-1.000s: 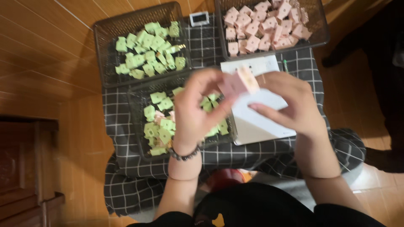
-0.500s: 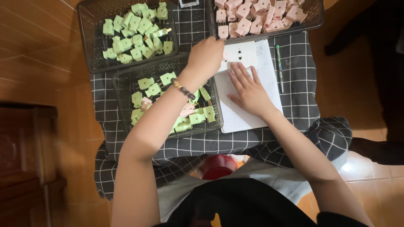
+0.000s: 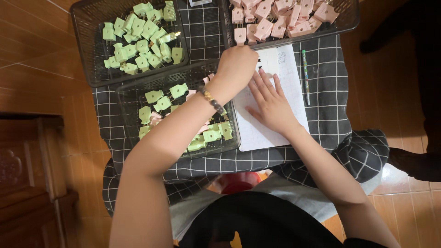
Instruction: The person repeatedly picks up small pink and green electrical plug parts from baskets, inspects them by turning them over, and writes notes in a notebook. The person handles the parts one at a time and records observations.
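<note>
Left hand (image 3: 236,63) reaches across to the near rim of the wire basket (image 3: 349,18) at the cloth's far right corner; fingers curled shut, their contents not discernible. A pink plug piece (image 3: 240,35) sits just beyond them. Right hand (image 3: 271,103) lies flat, fingers spread, on the gridded notebook (image 3: 257,135)

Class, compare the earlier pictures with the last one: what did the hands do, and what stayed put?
The left hand let go of the pink piece and reached up to the pink-filled basket. The right hand dropped flat onto the notebook. Baskets, cloth and pen stayed put.
</note>
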